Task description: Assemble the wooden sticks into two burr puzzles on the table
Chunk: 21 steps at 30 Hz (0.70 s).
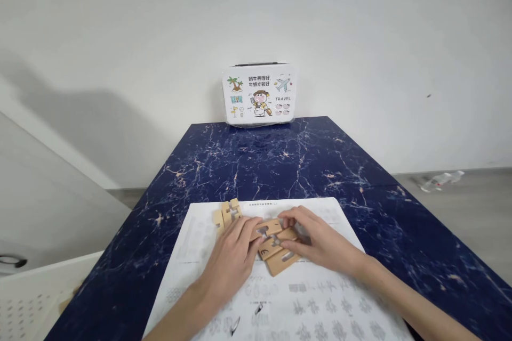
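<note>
Several notched wooden puzzle pieces (282,262) lie in a cluster on a printed instruction sheet (208,287). Some bear dark marks, and their cut-outs face up. My left hand (232,250) is curled at the cluster's left side, its thumb and fingertips closed on a piece marked with a stroke (273,225). From the right, my right hand (320,237) pinches another notched piece (288,234) between thumb and forefinger. Behind my left hand, more wooden pieces (228,212) stand close together, partly hidden by the fingers.
The sheet lies on a dark blue marbled table (272,165). A white cartoon-printed case (260,95) leans against the wall at the far edge. A white perforated basket (32,303) is at lower left. Clear plastic bottles (438,182) lie on the floor at right.
</note>
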{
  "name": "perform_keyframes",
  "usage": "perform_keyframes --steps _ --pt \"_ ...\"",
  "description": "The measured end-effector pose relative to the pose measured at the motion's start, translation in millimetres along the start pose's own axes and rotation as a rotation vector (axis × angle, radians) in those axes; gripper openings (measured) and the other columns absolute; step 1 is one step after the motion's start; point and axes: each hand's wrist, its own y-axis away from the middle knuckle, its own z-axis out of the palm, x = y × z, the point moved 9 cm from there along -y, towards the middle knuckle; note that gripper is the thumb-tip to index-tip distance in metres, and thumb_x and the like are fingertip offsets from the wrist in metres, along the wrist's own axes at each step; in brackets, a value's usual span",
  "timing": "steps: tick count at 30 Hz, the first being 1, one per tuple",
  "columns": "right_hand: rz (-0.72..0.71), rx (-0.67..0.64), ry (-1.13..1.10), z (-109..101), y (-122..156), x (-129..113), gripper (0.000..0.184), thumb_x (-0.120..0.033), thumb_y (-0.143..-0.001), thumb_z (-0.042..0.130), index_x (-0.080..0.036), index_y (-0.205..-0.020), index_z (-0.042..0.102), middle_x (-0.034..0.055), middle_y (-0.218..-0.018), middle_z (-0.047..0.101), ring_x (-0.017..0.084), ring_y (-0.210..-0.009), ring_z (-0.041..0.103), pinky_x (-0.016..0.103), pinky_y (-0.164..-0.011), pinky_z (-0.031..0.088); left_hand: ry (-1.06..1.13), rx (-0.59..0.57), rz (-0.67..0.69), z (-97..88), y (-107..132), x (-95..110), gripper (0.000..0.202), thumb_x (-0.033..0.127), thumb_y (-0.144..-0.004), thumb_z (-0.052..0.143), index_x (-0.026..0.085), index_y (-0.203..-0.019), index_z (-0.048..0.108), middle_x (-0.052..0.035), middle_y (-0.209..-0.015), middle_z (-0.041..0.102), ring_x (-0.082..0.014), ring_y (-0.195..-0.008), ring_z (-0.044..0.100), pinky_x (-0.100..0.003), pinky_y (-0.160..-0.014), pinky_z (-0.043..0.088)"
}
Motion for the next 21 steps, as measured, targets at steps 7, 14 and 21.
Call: perform_keyframes --steps 7,14,21 --pt "-0.068 0.045 -0.009 -9.0 2.9 -8.0 0.021 -0.028 -0.091 0.076 -0.025 -0.098 0.057 0.0058 -0.112 0.059 0.024 -0.103 0.059 0.037 -0.088 0.053 0.149 0.025 -0.050 2.6 3.5 -1.0 0.031 0.022 -0.111 0.035 0.029 -0.136 0.051 -0.0065 -0.129 0.065 -0.0236 -0.117 0.067 -0.042 -0.102 0.057" --pt "-0.122 -0.023 0.045 -0.8 2.6 -11.5 0.034 -0.029 -0.087 0.082 -0.027 -0.113 0.061 0.0070 -0.121 0.056 0.026 -0.112 0.053 0.041 -0.093 0.051 0.266 0.036 -0.124 4.5 5.9 -4.6 0.033 0.025 -0.112 0.030 0.029 -0.141 0.048 -0.0086 -0.131 0.064 -0.0242 -0.122 0.065 -0.044 -0.103 0.057" --pt "-0.112 -0.083 0.084 3.4 0.5 -12.1 0.035 -0.036 -0.086 0.084 -0.026 -0.111 0.061 0.0056 -0.121 0.059 0.026 -0.112 0.051 0.041 -0.096 0.047 0.147 -0.007 -0.018 11.0 9.2 8.2 0.043 0.014 -0.107 0.032 0.029 -0.146 0.042 -0.0092 -0.136 0.059 -0.0260 -0.122 0.064 -0.048 -0.104 0.057"
